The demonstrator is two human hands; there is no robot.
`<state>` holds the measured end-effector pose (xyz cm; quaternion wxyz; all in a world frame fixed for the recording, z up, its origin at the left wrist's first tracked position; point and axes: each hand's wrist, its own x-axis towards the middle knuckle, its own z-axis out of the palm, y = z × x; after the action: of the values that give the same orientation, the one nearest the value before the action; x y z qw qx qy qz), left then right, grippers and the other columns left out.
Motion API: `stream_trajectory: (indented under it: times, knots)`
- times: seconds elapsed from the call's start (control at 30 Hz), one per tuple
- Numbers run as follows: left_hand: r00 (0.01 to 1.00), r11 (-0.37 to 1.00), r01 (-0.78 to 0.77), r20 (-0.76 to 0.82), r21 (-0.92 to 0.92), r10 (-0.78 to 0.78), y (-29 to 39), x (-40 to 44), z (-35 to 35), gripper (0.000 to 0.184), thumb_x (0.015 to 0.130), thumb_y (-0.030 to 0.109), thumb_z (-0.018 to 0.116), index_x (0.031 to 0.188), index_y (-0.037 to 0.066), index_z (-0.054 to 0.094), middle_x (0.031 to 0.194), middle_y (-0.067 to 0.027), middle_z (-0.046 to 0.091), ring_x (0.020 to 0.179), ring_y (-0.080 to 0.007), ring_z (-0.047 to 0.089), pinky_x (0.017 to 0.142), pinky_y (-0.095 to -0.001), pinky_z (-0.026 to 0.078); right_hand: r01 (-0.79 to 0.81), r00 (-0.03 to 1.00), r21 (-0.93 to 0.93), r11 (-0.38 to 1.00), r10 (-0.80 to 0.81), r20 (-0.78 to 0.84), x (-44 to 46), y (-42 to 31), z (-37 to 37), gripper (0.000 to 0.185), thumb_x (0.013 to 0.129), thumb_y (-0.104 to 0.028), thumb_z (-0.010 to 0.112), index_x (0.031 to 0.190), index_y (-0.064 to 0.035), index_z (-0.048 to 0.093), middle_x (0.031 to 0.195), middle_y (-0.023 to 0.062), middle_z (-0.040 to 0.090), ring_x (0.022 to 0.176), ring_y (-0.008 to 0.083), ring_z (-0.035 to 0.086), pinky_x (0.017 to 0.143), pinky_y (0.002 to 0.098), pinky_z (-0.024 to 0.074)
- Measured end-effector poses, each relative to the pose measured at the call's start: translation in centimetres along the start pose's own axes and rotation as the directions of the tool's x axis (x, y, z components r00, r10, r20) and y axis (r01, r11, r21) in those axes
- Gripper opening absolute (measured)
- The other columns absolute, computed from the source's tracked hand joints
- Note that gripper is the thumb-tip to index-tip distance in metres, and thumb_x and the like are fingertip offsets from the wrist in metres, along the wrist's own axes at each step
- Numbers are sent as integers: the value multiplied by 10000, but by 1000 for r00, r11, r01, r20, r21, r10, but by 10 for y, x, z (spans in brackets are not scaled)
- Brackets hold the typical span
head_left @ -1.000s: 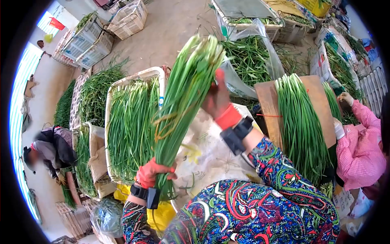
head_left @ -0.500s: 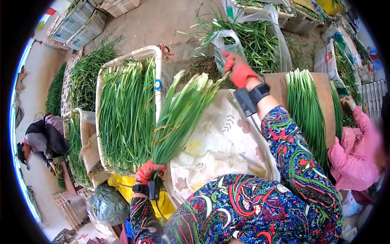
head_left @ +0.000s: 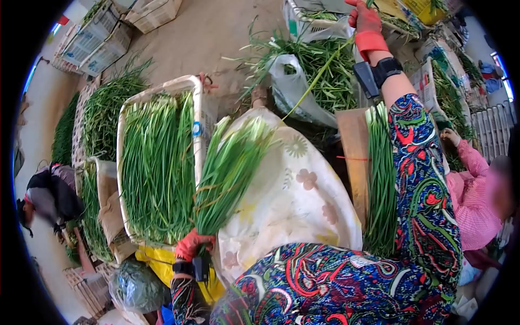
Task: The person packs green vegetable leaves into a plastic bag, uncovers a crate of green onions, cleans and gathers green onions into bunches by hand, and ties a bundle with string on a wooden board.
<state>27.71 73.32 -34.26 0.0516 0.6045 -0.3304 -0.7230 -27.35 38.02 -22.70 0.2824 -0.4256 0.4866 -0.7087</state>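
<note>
In a red glove, my left hand [head_left: 195,245] is closed round the lower end of a loose bunch of garlic chives [head_left: 233,168], whose pale ends point up and away from me. The bunch lies across the cream flowered cloth [head_left: 309,184] on my lap. My right hand [head_left: 366,24], also red-gloved, is stretched far forward at the top edge, fingers pinched, with a bit of green at them. A long yellowish chive leaf [head_left: 317,81] runs from near the bunch's pale ends up toward that hand. Below it is a plastic bag [head_left: 295,89] stuffed with loose leaves.
A white crate [head_left: 198,108] of lined-up chives stands at my left. More chives [head_left: 382,184] lie by a brown board [head_left: 352,162] at my right. A co-worker in pink [head_left: 476,200] sits far right; another person [head_left: 54,192] bends at far left.
My right hand has moved forward and to the right, away from the bunch, with a long leaf trailing toward it. My left hand keeps its hold; the view has shifted slightly.
</note>
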Motion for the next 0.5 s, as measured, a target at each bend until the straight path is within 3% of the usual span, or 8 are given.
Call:
stream_trajectory:
  times: [0.07, 0.17, 0.2, 0.27, 0.3, 0.33, 0.47, 0.5]
  knots:
    - [1000, 997, 21, -3, -76, -21, -4, -4, 1, 146, 700, 103, 630, 795, 12, 564, 631, -62, 564, 537, -152, 541, 527, -257, 442, 158, 985, -18, 987, -156, 70, -6, -9, 3, 202, 831, -202, 479, 878, -18, 547, 494, -5, 416, 406, 114, 412, 374, 267, 319]
    - [998, 991, 57, 37, -125, -52, -12, -3, -1, 148, 707, 103, 631, 804, 9, 570, 639, -74, 577, 547, -164, 552, 542, -269, 454, 237, 945, -660, 713, -11, 326, 15, 75, -50, 443, 859, -306, 440, 1178, 2, 428, 850, 118, 604, 773, 248, 582, 706, 358, 440]
    - [998, 990, 58, 36, -132, -53, -10, -2, -2, 151, 707, 104, 633, 805, 8, 570, 641, -76, 579, 549, -166, 555, 544, -270, 457, 82, 897, -958, 276, 399, 191, -14, 51, -45, 647, 791, -384, 527, 1276, -22, 296, 1119, 193, 522, 1049, 285, 503, 892, 400, 370]
    - [998, 995, 62, 1, -75, -63, 3, -7, 4, 149, 694, 92, 639, 796, 6, 571, 640, -76, 579, 555, -163, 558, 543, -267, 451, 117, 896, -950, -288, 443, -24, -38, 82, -45, 844, 694, -456, 600, 1297, -1, 225, 1300, 221, 331, 1177, 312, 367, 970, 351, 318]
    - [998, 996, 61, 9, -68, -61, 4, -7, 4, 145, 690, 89, 641, 787, 5, 572, 640, -75, 579, 556, -161, 558, 541, -265, 449, 85, 825, -987, -133, 565, -6, -48, 87, -45, 796, 713, -443, 586, 1281, 13, 265, 1307, 216, 330, 1177, 323, 368, 959, 338, 326]
    - [998, 996, 65, 18, -61, -64, 6, -7, 6, 141, 687, 85, 642, 779, 5, 572, 640, -74, 578, 558, -160, 558, 540, -263, 447, 111, 525, -983, 143, 832, 180, -54, 65, -35, 763, 723, -427, 583, 1273, 20, 301, 1330, 204, 304, 1187, 327, 360, 961, 342, 321]
    - [994, 984, 110, 4, -138, -110, 8, -4, 8, 136, 666, 77, 657, 748, 9, 572, 639, -66, 575, 547, -156, 556, 522, -265, 443, 45, 739, -804, 594, 522, 427, -115, 146, -9, 568, 838, -477, 369, 1300, -146, 333, 1375, 178, 240, 1219, 318, 322, 996, 348, 256]
    - [993, 989, 121, 3, -89, -122, 5, -2, 4, 164, 660, 82, 666, 775, 12, 573, 639, -63, 573, 537, -156, 553, 510, -268, 441, -168, 664, -782, 600, 655, 359, -122, 146, 11, 542, 844, -417, 403, 1296, -127, 331, 1323, 180, 323, 1172, 308, 375, 971, 339, 283]
